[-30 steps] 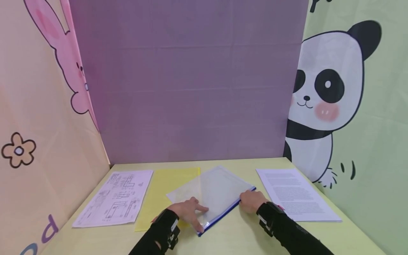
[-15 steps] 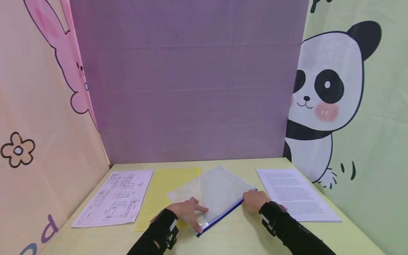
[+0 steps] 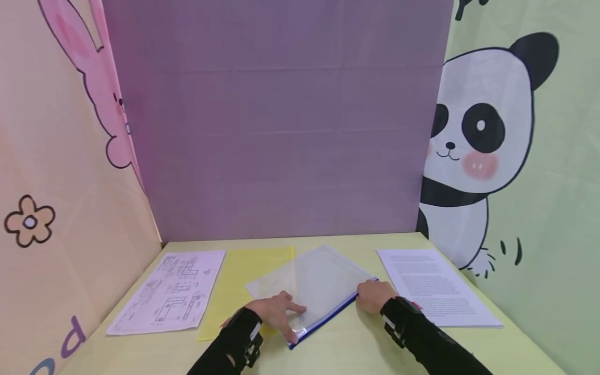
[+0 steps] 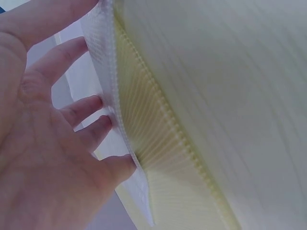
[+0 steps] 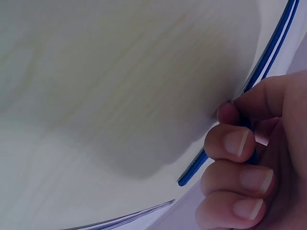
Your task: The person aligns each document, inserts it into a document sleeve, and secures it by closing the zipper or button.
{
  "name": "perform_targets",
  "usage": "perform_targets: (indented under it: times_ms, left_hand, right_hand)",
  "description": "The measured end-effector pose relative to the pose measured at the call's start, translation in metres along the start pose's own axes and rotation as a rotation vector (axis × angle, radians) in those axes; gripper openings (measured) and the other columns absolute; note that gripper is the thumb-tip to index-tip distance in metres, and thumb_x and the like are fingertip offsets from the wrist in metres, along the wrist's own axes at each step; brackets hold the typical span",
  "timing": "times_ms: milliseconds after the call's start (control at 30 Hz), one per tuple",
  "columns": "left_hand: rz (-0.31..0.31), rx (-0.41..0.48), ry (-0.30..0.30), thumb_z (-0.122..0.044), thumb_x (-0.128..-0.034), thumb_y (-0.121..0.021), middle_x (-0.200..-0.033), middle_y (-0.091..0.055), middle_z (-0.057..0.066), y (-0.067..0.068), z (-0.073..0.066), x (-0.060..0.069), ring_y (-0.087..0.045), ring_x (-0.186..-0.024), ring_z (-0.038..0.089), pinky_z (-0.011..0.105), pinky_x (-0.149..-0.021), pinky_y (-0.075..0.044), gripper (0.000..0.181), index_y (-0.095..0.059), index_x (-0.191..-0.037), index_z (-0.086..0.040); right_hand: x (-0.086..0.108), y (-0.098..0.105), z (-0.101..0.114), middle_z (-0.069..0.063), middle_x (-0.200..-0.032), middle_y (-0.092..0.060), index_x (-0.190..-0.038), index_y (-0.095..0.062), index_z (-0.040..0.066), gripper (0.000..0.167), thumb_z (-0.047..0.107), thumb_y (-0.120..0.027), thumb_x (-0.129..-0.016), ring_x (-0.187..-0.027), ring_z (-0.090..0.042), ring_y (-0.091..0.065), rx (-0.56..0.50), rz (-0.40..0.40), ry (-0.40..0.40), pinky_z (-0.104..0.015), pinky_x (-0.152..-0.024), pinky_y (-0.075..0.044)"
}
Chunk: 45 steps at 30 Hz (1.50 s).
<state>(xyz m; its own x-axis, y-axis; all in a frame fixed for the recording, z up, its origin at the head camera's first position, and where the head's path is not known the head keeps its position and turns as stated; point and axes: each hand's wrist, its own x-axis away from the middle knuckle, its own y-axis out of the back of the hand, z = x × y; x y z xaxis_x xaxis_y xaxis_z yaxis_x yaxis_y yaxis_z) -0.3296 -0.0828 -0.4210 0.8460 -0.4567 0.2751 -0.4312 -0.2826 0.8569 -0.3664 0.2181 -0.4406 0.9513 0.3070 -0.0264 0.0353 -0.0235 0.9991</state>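
Pinching blue-edged translucent plastic pouch (image 3: 323, 285) in right grip (image 3: 375, 297), touching with spread left grip (image 3: 276, 310). Overlapping yellow rectangular folder (image 3: 238, 284), seemingly plastic.

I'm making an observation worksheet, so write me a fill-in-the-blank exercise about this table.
The clear folder has an edge strip coloured ____.
It overlaps a sheet coloured ____.
The paper with line drawings lies on the person's ____ side.
The hand nearest the text pages is the ____ one.
Missing words: blue; yellow; left; right.
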Motion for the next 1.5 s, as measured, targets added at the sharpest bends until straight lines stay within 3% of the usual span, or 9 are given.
perform_targets:
  times_ms: [567, 933, 1500]
  left_hand:
    - [0.008, -0.125, 0.007, -0.032, -0.0772, -0.088, -0.159, -0.041, 0.012, 0.004, -0.008, 0.004, -0.037, -0.146, 0.035, 0.057, -0.116, -0.031, 0.068, -0.062, -0.14, -0.036]
    - [0.026, -0.072, 0.025, -0.033, -0.0781, -0.088, -0.161, -0.037, 0.011, 0.003, -0.004, 0.002, -0.031, -0.149, 0.036, 0.062, -0.116, -0.027, 0.068, -0.061, -0.14, -0.038]
    - [0.047, -0.05, 0.003, -0.032, -0.0796, -0.087, -0.161, -0.038, 0.01, 0.002, -0.001, 0.001, -0.03, -0.149, 0.035, 0.061, -0.117, -0.026, 0.067, -0.06, -0.141, -0.036]
  right_hand:
    - [-0.001, 0.003, -0.006, -0.017, -0.085, -0.065, -0.082, -0.062, 0.002, 0.014, 0.013, -0.061, -0.091, -0.074, -0.032, -0.06, -0.006, 0.031, -0.033, -0.057, -0.073, -0.052]
    - [-0.001, 0.003, -0.009, -0.016, -0.084, -0.065, -0.082, -0.062, 0.002, 0.014, 0.014, -0.061, -0.091, -0.074, -0.031, -0.059, -0.013, 0.042, -0.046, -0.056, -0.074, -0.052]
    - [0.003, 0.008, -0.011, -0.013, -0.077, -0.06, -0.078, -0.058, 0.004, 0.016, 0.012, -0.061, -0.092, -0.067, -0.028, -0.053, 0.019, 0.039, -0.051, -0.053, -0.066, -0.051]
